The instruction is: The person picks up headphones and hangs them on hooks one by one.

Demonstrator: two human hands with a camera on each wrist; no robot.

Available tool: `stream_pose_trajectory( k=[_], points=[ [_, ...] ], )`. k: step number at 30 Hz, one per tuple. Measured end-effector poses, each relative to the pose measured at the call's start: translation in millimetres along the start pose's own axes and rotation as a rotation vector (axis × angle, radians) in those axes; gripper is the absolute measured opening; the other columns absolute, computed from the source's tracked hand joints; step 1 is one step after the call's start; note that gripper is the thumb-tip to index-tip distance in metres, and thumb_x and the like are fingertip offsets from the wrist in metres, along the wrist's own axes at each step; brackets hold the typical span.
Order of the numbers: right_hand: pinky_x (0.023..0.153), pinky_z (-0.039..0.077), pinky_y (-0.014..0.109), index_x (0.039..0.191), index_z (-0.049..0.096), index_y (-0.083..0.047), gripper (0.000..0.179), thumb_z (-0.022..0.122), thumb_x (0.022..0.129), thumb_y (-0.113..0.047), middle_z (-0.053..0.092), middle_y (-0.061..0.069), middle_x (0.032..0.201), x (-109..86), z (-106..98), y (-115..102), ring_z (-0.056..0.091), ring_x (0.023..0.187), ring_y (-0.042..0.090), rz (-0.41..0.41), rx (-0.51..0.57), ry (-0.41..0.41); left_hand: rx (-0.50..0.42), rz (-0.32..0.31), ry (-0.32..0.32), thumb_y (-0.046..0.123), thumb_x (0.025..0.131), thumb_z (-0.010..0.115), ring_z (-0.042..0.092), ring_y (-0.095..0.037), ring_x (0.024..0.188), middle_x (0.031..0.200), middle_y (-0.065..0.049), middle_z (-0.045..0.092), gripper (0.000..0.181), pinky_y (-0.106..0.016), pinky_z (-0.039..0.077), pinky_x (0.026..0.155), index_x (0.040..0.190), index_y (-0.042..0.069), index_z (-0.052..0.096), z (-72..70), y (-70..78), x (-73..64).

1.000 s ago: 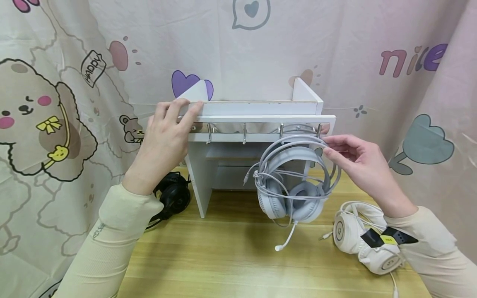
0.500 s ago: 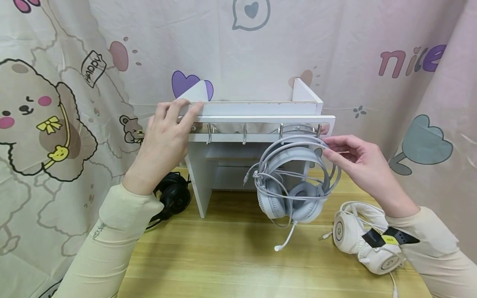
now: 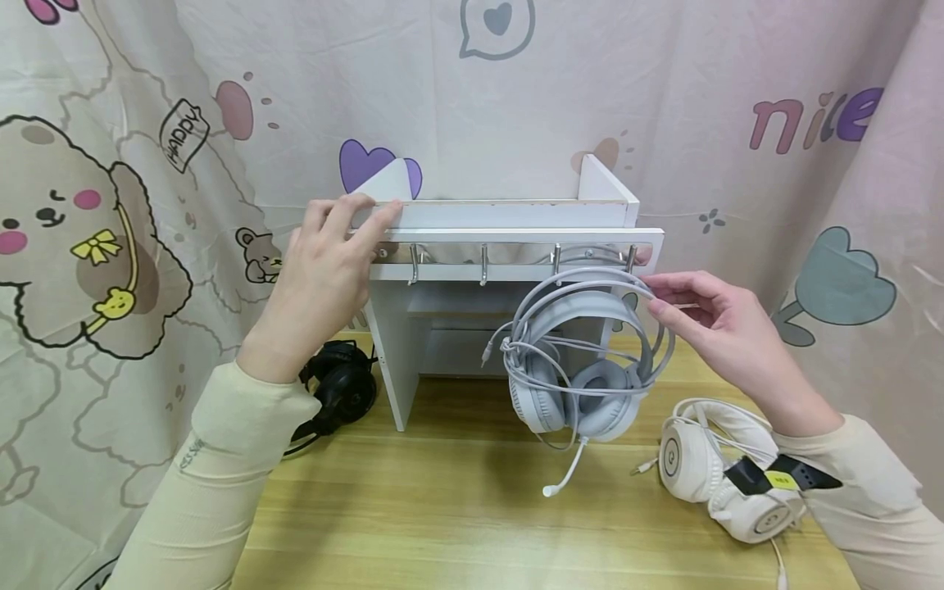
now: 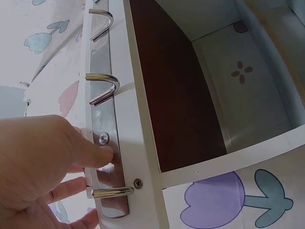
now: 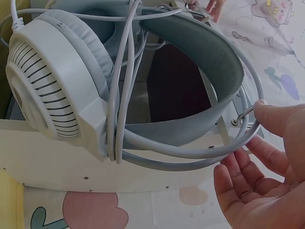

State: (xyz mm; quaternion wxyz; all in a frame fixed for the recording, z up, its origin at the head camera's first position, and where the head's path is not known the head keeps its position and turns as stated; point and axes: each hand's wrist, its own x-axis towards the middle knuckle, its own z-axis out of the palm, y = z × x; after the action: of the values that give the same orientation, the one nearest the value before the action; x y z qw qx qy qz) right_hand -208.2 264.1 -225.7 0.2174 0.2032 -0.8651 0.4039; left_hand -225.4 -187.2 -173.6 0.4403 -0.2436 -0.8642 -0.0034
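Note:
A pale grey headset (image 3: 608, 406) with a coiled cable and a mic boom hangs at the right end of a white shelf unit (image 3: 501, 215). My right hand (image 3: 719, 328) is at the headset's upper right. In the right wrist view its thumb tip reaches the outer headband tube beside a metal hook (image 5: 245, 113), with the other fingers loosely bent below. My left hand (image 3: 317, 274) grips the unit's left front corner, fingers over the top edge. Its thumb (image 4: 97, 152) presses the shiny strip between two hooks in the left wrist view.
Several metal hooks, such as the middle hook (image 3: 484, 264), line the unit's front rail. Black headphones (image 3: 347, 393) lie left of the unit on the wooden table (image 3: 442, 508). White headphones (image 3: 686, 467) lie at the right, under my forearm. A printed curtain (image 3: 509, 115) hangs behind.
My right hand has shifted slightly to the right while the headset stays in place. The left forearm has moved a little left, with its hand still at the unit's corner.

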Motion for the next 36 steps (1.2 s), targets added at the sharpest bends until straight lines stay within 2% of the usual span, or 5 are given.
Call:
stream_pose_trajectory(
  k=[8, 14, 23, 29, 36],
  points=[
    [0.084, 0.049, 0.002, 0.14, 0.068, -0.011, 0.035, 0.069, 0.106, -0.016, 0.068, -0.028, 0.119, -2.3, -2, 1, 0.064, 0.104, -0.011, -0.017, -0.012, -0.02, -0.039, 0.002, -0.016, -0.012, 0.093, 0.064, 0.052, -0.047, 0.12, 0.144, -0.02, 0.058, 0.068, -0.063, 0.056, 0.076, 0.153, 0.018, 0.057, -2.7, -2.6, 4.2],
    [0.083, 0.05, 0.003, 0.142, 0.067, -0.011, 0.036, 0.069, 0.106, -0.017, 0.068, -0.028, 0.117, -4.6, -5, 2, 0.065, 0.102, -0.01, -0.003, -0.016, -0.027, -0.155, 0.034, 0.01, -0.013, 0.092, 0.066, 0.052, -0.049, 0.115, 0.138, -0.023, 0.062, 0.061, -0.061, 0.052, 0.093, 0.147, 0.014, 0.064, -3.9, -9.6, 8.3],
    [0.082, 0.052, 0.008, 0.138, 0.068, -0.017, 0.032, 0.068, 0.107, -0.023, 0.071, -0.027, 0.112, -9.5, -11, 2, 0.067, 0.101, -0.005, 0.068, -0.023, -0.031, -0.249, -0.017, 0.011, -0.011, 0.096, 0.066, 0.051, -0.049, 0.12, 0.136, -0.024, 0.061, 0.054, -0.062, 0.048, 0.102, 0.143, 0.014, 0.068, -8.8, -13.5, 9.1],
    [0.082, 0.051, 0.008, 0.138, 0.068, -0.018, 0.031, 0.066, 0.108, -0.024, 0.07, -0.027, 0.115, -13.7, -16, 7, 0.067, 0.102, -0.004, 0.083, -0.026, -0.031, -0.257, -0.059, 0.013, -0.008, 0.097, 0.068, 0.049, -0.051, 0.122, 0.135, -0.026, 0.06, 0.05, -0.063, 0.047, 0.101, 0.141, 0.014, 0.069, -12.2, -17.0, 7.5],
    [0.082, 0.051, 0.007, 0.142, 0.065, -0.017, 0.034, 0.065, 0.108, -0.023, 0.067, -0.031, 0.121, -19.5, -27, 19, 0.065, 0.102, -0.007, 0.092, -0.041, -0.047, -0.229, -0.057, 0.008, -0.006, 0.096, 0.071, 0.054, -0.052, 0.118, 0.133, -0.027, 0.061, 0.049, -0.064, 0.046, 0.101, 0.141, 0.011, 0.068, -12.5, -24.1, 5.9]
  ],
)
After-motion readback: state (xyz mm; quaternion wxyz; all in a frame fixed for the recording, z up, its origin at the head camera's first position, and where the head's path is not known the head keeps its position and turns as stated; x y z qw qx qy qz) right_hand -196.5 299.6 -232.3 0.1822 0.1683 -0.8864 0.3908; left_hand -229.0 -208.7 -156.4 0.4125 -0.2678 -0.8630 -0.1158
